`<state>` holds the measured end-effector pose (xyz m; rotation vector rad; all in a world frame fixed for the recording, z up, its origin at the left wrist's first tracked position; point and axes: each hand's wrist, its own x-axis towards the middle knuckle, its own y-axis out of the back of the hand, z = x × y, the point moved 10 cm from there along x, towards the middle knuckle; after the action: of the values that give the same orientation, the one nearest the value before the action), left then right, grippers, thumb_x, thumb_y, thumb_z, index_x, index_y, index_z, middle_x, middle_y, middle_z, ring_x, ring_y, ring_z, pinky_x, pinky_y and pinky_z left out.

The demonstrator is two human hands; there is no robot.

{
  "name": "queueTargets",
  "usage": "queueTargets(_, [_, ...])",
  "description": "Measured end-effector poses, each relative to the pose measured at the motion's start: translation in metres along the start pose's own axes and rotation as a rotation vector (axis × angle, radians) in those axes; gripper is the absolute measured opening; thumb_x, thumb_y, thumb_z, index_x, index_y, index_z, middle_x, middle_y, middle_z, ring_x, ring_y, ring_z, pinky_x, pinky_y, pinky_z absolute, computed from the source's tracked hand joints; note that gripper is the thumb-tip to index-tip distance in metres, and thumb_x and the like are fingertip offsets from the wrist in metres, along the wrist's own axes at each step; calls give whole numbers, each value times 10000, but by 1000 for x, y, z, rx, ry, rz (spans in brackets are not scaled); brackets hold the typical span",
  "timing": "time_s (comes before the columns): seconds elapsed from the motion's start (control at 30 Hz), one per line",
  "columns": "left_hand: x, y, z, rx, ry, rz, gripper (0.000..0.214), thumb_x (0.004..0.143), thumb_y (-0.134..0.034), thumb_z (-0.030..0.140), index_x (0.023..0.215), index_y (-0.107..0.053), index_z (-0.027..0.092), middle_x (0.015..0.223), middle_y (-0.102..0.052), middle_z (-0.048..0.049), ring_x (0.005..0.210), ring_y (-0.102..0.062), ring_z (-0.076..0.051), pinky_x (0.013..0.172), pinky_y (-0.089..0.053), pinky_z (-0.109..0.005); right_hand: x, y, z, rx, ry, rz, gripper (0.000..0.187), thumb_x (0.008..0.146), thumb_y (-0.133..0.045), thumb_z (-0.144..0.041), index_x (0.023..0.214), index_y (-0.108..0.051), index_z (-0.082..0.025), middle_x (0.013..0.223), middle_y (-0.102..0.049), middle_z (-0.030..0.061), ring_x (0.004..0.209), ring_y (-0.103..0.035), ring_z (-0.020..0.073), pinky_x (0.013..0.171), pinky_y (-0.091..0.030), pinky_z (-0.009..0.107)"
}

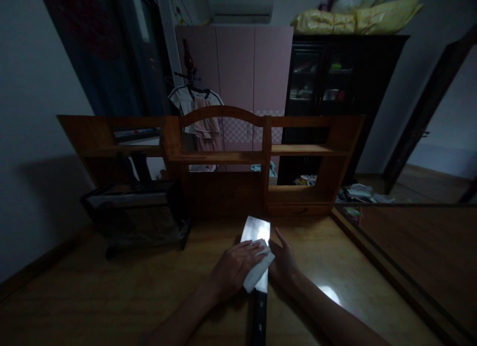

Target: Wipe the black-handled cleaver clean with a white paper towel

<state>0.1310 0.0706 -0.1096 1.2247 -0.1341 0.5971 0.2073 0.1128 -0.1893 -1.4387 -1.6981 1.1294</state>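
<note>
A cleaver (255, 229) with a broad shiny blade points away from me, its black handle (260, 318) toward me at the bottom of the view. My left hand (234, 269) presses a folded white cloth or tissue (258, 275) onto the blade, fingers lying over it. At the blade's right edge is my right hand (282, 259), its thumb sticking up. The other fingers of that hand are mostly hidden beside or behind the blade and seem to steady it. Neither hand is on the handle.
A dark knife block (137, 217) with black handles stands on the wooden table (208, 242) at left. Along the back runs a wooden shelf unit (219, 158). A raised wooden edge (372, 251) borders the right side. Beyond are a pink wardrobe (234, 68) and a black cabinet (343, 83).
</note>
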Motion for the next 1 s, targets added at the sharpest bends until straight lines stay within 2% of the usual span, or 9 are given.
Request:
queueTargets(0.2, [-3, 12, -25, -6, 111, 113, 460, 1026, -212, 229, 1417, -448, 284, 1488, -413, 44, 1417, -309, -156, 1195, -261, -428, -4, -18, 2, -7, -19, -62, 469, 903, -480, -510, 1083, -641, -108, 974, -722, 143, 916, -675, 295, 857, -496, 465])
queueTargets(0.33, [-7, 15, -41, -7, 199, 190, 463, 1024, -212, 221, 1414, -457, 267, 1497, -404, 22, 1424, -292, -159, 1197, -260, -444, -5, -18, 0, -21, -10, -49, 492, 899, -473, -529, 1120, -624, -117, 1044, -714, 151, 982, -664, 305, 896, -476, 482])
queueTargets(0.5, [-10, 19, -47, -16, 220, 265, 462, 1019, -264, 246, 1469, -365, 249, 1540, -324, -5, 1443, -243, -178, 1195, -263, -447, -5, -18, 1, -28, -16, -73, 533, 908, -454, -541, 1204, -584, -117, 1098, -702, 151, 1021, -655, 303, 918, -460, 495])
queueTargets(0.6, [-11, 24, -41, 11, 180, 263, 476, 1016, -239, 246, 1480, -344, 247, 1543, -321, -8, 1439, -253, -180, 1194, -260, -444, -6, -21, 0, -25, -16, -68, 540, 912, -446, -539, 1212, -578, -110, 1099, -701, 156, 1029, -652, 304, 917, -459, 496])
queueTargets(0.77, [-11, 33, -10, 57, -18, 250, 513, 1005, -161, 267, 1471, -371, 227, 1522, -365, -20, 1426, -291, -205, 1188, -230, -483, -6, -20, -1, -14, 10, -56, 489, 916, -460, -512, 1149, -612, -110, 1025, -719, 142, 977, -669, 291, 891, -481, 466])
queueTargets(0.9, [-7, 13, 7, 61, -136, 66, 501, 1007, -176, 274, 1431, -436, 223, 1485, -428, -23, 1402, -343, -193, 1168, -275, -450, -5, -8, -1, -50, 3, 5, 435, 918, -477, -475, 1010, -657, -90, 896, -730, 137, 865, -688, 270, 856, -500, 431])
queueTargets(1.0, [-4, 2, 6, 99, -131, -17, 458, 1006, -235, 241, 1395, -477, 241, 1467, -456, -6, 1395, -356, -177, 1168, -281, -429, -4, -6, -1, -62, -2, 3, 440, 926, -462, -471, 973, -663, -83, 877, -728, 136, 793, -686, 247, 835, -507, 412])
